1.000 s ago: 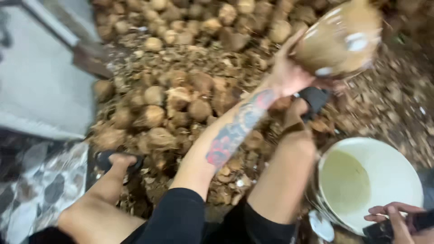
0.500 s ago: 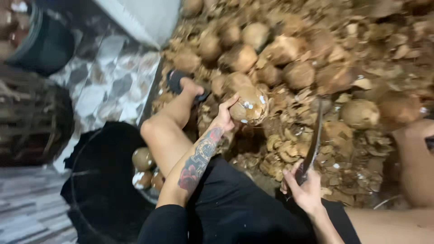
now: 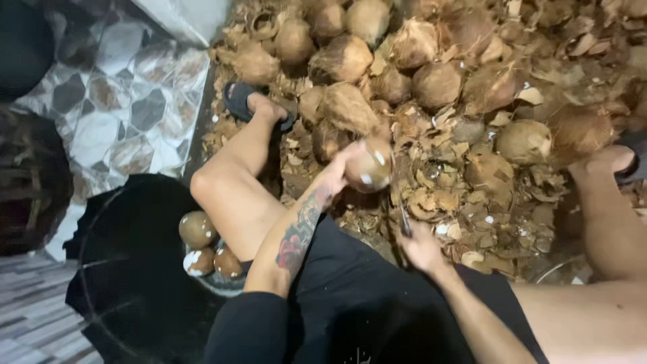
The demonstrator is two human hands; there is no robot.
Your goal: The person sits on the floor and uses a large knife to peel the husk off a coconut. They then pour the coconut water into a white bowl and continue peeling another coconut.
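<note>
Since half a second ago the view has tipped lower and closer, and the left hand point(image 3: 340, 172) has carried the round brown husked coconut point(image 3: 368, 166) a little further right, over the heap of husk scraps. That hand cups the coconut from the left and below, fingers wrapped firmly round it; pale white nicks show on the shell. The right hand point(image 3: 421, 246) is closed round the handle of a dark narrow-bladed knife point(image 3: 402, 210), whose blade points upward toward the coconut's lower right edge; whether steel touches shell I cannot tell.

Beneath both hands lies a thick litter of brown fibrous husk pieces point(image 3: 465, 202), and beyond it a pile of unhusked fibrous coconuts point(image 3: 377, 61). The person's left foot in a dark sandal point(image 3: 253, 104) rests at the pile's edge, beside a floor of grey and white stone tiles point(image 3: 121, 101). By the left knee sits a basin holding three peeled brown-and-white coconuts point(image 3: 205, 246), next to a black round tub point(image 3: 128, 269).
</note>
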